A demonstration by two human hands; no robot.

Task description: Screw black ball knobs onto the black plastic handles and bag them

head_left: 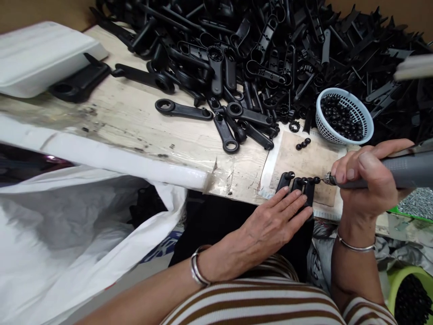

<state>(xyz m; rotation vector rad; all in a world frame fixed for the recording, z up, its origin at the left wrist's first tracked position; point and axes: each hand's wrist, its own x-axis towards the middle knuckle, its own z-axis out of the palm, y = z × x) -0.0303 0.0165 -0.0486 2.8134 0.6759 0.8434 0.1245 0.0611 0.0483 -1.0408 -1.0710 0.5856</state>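
My left hand [270, 221] lies flat with fingers together, pressing down a few black plastic handle parts [297, 186] at the table's front edge. Small black knobs sit at the ends of those parts. My right hand [367, 180] grips a grey electric screwdriver [399, 174], whose metal tip [327, 179] touches the rightmost knob from the side. Both wrists wear metal bangles.
A big heap of black handle parts [270, 45] covers the back of the wooden table [135, 122]. A pale blue basket [344, 116] holds black knobs. A white plastic bag [67, 234] hangs at left, a white box [40, 54] at far left, screws [417, 203] at right.
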